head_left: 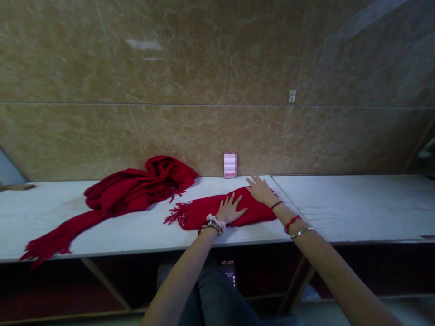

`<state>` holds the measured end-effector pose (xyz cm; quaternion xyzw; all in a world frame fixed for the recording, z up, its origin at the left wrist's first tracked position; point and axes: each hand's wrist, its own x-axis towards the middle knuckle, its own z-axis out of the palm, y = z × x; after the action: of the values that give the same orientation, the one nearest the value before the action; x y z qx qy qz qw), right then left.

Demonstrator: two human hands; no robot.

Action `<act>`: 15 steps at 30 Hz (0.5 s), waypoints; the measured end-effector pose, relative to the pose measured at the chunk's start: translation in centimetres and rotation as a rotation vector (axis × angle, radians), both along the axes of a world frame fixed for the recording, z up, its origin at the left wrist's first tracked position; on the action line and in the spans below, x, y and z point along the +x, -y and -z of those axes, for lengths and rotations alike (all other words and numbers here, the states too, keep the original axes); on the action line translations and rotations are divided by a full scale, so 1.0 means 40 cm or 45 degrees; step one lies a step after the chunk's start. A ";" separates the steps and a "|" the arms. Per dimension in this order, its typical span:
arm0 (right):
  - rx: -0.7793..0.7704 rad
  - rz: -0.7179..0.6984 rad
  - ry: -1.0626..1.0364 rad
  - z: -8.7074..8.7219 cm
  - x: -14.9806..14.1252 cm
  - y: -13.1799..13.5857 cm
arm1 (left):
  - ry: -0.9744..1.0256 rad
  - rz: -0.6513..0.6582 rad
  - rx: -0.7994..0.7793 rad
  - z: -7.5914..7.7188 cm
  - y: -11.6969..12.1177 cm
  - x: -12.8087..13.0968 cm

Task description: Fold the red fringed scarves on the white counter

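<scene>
A folded red scarf (204,210) lies flat on the white counter, its fringe spread at the left end and a little fringe showing at the right. My left hand (230,210) rests on the middle of it, fingers spread. My right hand (261,189) lies across the scarf's upper right part, fingers stretched out past its far edge. Neither hand grips anything. To the left, a second red scarf (136,190) sits in a loose, crumpled heap, with one fringed end trailing toward the counter's front edge.
Against the tan marbled wall (204,131) leans a phone (230,165) with a lit screen. The white counter (343,203) extends right past a seam. Open dark shelves (61,285) lie below it. A wall socket (292,95) is at upper right.
</scene>
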<state>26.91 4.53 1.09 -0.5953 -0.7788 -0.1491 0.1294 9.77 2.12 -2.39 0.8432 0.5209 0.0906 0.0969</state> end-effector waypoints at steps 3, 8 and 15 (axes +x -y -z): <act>-0.176 -0.106 -0.076 0.034 -0.044 0.004 | 0.010 0.003 0.054 0.002 0.011 -0.002; -0.241 -0.056 -0.137 0.079 -0.029 0.000 | -0.055 -0.247 0.113 0.011 0.000 -0.050; -0.256 -0.042 -0.115 0.067 -0.011 0.001 | -0.150 -0.653 -0.001 0.002 -0.027 -0.214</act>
<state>26.49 4.49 -1.61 -0.5987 -0.7928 -0.0408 0.1064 1.20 3.20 -2.49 0.6873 0.7226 0.0626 0.0406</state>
